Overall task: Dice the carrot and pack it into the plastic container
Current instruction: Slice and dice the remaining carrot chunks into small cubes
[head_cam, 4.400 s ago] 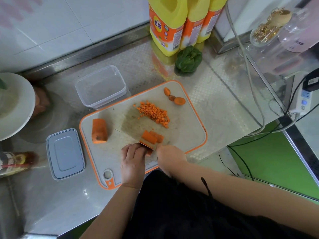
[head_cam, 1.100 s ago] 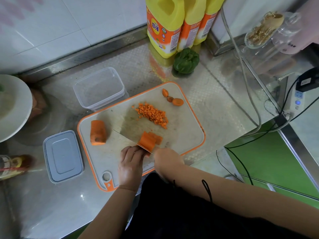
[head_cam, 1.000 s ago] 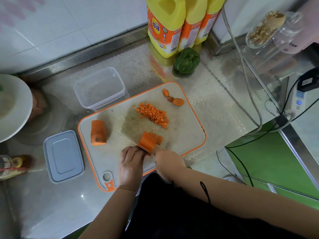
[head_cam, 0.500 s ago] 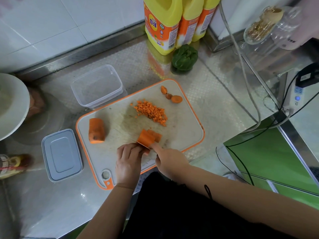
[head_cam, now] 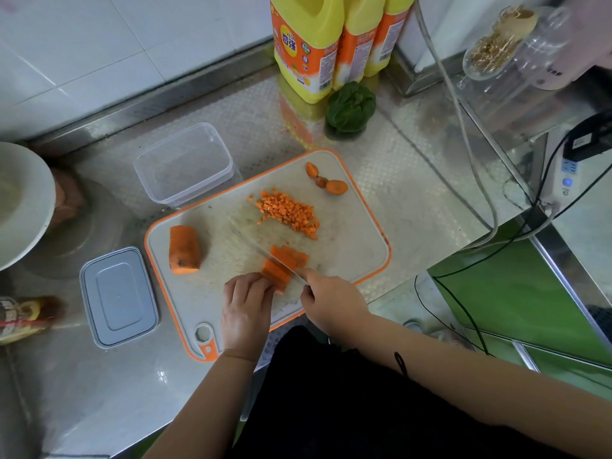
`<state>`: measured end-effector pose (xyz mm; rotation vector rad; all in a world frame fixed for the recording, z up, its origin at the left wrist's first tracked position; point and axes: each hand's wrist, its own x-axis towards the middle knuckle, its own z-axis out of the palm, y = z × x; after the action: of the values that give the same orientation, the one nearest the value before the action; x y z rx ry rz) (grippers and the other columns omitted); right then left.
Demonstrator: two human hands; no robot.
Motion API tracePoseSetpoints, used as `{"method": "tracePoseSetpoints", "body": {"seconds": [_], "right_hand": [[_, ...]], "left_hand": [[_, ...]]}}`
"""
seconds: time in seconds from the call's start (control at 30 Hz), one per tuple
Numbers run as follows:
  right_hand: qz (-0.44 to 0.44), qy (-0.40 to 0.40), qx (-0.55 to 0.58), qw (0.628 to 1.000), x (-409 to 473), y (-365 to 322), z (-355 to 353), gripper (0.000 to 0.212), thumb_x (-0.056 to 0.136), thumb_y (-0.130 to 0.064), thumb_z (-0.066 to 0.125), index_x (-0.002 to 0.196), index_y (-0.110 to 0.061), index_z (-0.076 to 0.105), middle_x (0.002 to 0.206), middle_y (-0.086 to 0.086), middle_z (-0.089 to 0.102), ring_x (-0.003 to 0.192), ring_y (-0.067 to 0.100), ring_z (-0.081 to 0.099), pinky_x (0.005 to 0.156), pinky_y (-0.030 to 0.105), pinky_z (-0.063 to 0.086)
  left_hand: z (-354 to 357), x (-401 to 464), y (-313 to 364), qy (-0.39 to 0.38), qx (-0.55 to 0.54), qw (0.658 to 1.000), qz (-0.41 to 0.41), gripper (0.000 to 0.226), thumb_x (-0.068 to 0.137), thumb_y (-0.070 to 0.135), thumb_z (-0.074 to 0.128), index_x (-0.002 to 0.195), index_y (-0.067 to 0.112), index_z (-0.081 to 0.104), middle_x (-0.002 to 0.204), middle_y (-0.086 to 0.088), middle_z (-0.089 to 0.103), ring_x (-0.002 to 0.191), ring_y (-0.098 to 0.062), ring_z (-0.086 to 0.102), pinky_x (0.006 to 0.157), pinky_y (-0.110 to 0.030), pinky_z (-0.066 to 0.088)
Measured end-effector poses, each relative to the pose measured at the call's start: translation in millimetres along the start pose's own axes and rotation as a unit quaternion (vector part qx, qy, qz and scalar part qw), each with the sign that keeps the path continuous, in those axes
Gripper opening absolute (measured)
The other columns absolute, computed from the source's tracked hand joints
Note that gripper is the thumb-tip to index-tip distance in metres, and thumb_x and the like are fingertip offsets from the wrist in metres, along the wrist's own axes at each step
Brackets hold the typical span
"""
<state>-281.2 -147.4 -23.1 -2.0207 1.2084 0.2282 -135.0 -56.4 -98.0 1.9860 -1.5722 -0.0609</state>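
On the orange-rimmed cutting board [head_cam: 351, 236], my left hand [head_cam: 246, 306] holds a stack of carrot slabs [head_cam: 276, 271] with curled fingers. My right hand [head_cam: 331, 301] grips the knife [head_cam: 261, 246], whose blade cuts down through the stack; sliced strips [head_cam: 293, 255] lie on its far side. A pile of diced carrot [head_cam: 288, 215] sits further back on the board. A thick carrot chunk [head_cam: 183, 250] lies at the board's left. Carrot ends [head_cam: 328, 182] rest at the far right corner. The clear plastic container [head_cam: 183, 164] stands open and empty behind the board.
A grey lid [head_cam: 117, 296] lies left of the board. Yellow bottles [head_cam: 308, 44] and a green pepper [head_cam: 351, 107] stand at the back. A white bowl [head_cam: 23, 203] is at the left edge. Cables [head_cam: 480, 200] and a power strip [head_cam: 566, 173] run along the right.
The knife has kept slicing through the carrot slabs, and more cut strips now lie beyond the blade. My left hand stays on the stack.
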Motion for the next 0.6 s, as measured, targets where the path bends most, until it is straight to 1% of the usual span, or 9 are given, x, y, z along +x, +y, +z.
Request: {"method": "tracePoseSetpoints", "body": {"seconds": [0.07,0.13,0.2,0.27,0.43,0.6], "right_hand": [[0.007,0.001,0.004,1.000,0.4,-1.1,-1.7,0.037,0.098,-0.025,0.037,0.135,-0.023,0.045,0.085,0.010,0.066,0.079,0.032,0.061,0.062,0.037,0.048],[0.012,-0.021,-0.015,1.000,0.2,-4.2,-0.9,0.032,0.100,-0.029,0.035,0.127,-0.018,0.049,0.091,0.012,0.066,0.083,0.034,0.062,0.068,0.041,0.052],[0.013,-0.044,-0.043,0.998,-1.4,-7.6,1.0,0.029,0.100,-0.028,0.035,0.119,-0.014,0.052,0.095,0.013,0.066,0.087,0.036,0.062,0.072,0.043,0.053],[0.011,-0.051,-0.054,0.997,-3.3,-9.2,1.0,0.026,0.099,-0.025,0.037,0.114,-0.012,0.054,0.096,0.012,0.066,0.088,0.036,0.062,0.073,0.043,0.054],[0.003,-0.051,-0.060,0.997,-7.7,-14.0,-4.1,0.024,0.098,-0.020,0.038,0.112,-0.010,0.055,0.093,0.013,0.065,0.085,0.035,0.062,0.070,0.039,0.052],[0.012,-0.064,-0.068,0.996,-10.9,-19.0,-9.3,0.019,0.097,-0.015,0.039,0.106,-0.007,0.054,0.093,0.014,0.063,0.082,0.036,0.060,0.062,0.034,0.041]], "left_hand": [[-0.1,-0.4,-1.3,-0.001,0.001,1.000,0.011,0.015,0.094,0.014,0.060,0.089,0.006,0.071,0.096,-0.010,0.065,0.090,-0.031,0.056,0.085,-0.033,0.047],[0.3,-0.9,-2.5,-0.004,0.008,1.000,0.022,0.012,0.093,0.011,0.061,0.090,0.006,0.071,0.096,-0.010,0.065,0.090,-0.031,0.057,0.085,-0.036,0.049],[0.5,-0.7,-2.4,-0.004,0.008,1.000,0.018,0.013,0.093,0.011,0.060,0.091,0.006,0.072,0.096,-0.010,0.066,0.091,-0.030,0.058,0.084,-0.039,0.050],[0.4,0.0,-1.5,0.001,-0.002,1.000,0.014,0.015,0.093,0.010,0.058,0.090,0.006,0.072,0.096,-0.010,0.067,0.093,-0.029,0.057,0.084,-0.038,0.049],[1.8,0.7,-4.6,0.020,0.000,0.999,0.027,0.016,0.093,0.006,0.057,0.087,0.002,0.071,0.092,-0.014,0.065,0.091,-0.030,0.056,0.081,-0.034,0.047],[1.6,0.4,-5.2,0.026,-0.007,0.999,0.030,0.014,0.092,0.008,0.058,0.088,0.002,0.071,0.092,-0.013,0.065,0.092,-0.029,0.055,0.081,-0.034,0.047]]}}
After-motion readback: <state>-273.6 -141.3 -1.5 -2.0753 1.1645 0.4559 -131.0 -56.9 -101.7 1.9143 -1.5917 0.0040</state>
